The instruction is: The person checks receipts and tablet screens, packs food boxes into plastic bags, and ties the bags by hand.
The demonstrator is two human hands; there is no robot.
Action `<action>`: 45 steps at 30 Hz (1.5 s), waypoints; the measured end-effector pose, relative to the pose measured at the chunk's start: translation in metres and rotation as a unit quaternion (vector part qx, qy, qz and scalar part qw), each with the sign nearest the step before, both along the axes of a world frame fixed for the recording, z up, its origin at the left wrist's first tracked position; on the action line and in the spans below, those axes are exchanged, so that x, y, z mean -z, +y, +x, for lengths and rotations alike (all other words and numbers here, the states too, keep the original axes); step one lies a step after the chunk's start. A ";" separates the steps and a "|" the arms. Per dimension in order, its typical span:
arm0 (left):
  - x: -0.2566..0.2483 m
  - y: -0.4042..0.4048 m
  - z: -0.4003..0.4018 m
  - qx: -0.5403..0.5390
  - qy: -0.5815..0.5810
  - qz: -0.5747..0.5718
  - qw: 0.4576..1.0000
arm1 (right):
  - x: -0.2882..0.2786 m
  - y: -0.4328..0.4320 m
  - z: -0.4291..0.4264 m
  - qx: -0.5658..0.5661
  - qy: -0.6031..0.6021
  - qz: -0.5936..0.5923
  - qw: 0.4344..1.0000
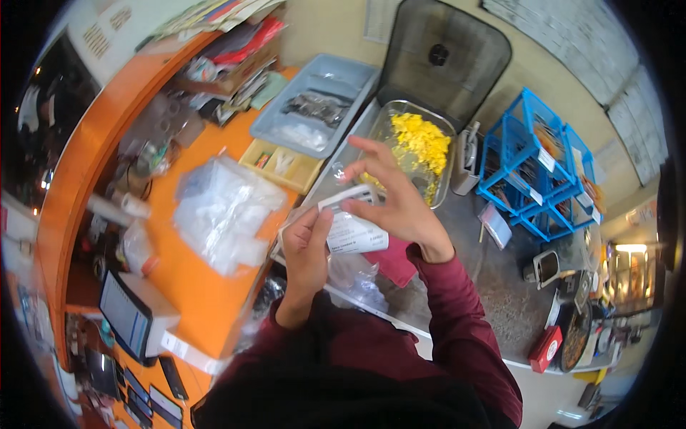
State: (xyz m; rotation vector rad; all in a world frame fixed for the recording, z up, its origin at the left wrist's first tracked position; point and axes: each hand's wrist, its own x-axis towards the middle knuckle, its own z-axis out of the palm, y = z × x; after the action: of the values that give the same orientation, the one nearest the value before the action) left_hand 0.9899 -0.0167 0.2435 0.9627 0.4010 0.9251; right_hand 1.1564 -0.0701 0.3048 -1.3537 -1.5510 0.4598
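A printed paper slip [356,233], curled at its upper edge, is held between my two hands. My left hand [306,241] pinches its left edge between thumb and fingers. The thumb of my right hand [399,204] lies at the slip's top right, with the other fingers spread above it. Below the slip lie a clear plastic bag [356,279] and a dark pink cloth [396,263]. Just beyond my right hand is a metal-rimmed tray [448,182] with crumbled yellow food [420,142].
Clear plastic bags [222,214] lie on the orange counter [214,308] at left, near a yellow divided tray [305,179] and a grey-blue bin [262,123]. Blue stacked baskets [506,155] stand at right. A monitor [126,316], several phones [172,378] and a red box [545,348] are nearer.
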 end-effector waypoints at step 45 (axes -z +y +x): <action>0.207 -0.061 -0.092 -0.224 0.332 0.096 0.911 | 0.245 -0.079 0.340 0.537 -0.006 -0.180 0.824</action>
State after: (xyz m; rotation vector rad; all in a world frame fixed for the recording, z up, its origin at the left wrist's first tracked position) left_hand 0.8980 -0.0781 0.0368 1.3978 1.1640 1.0413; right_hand 1.4961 -0.1487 0.0600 -2.2554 -0.4948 0.0067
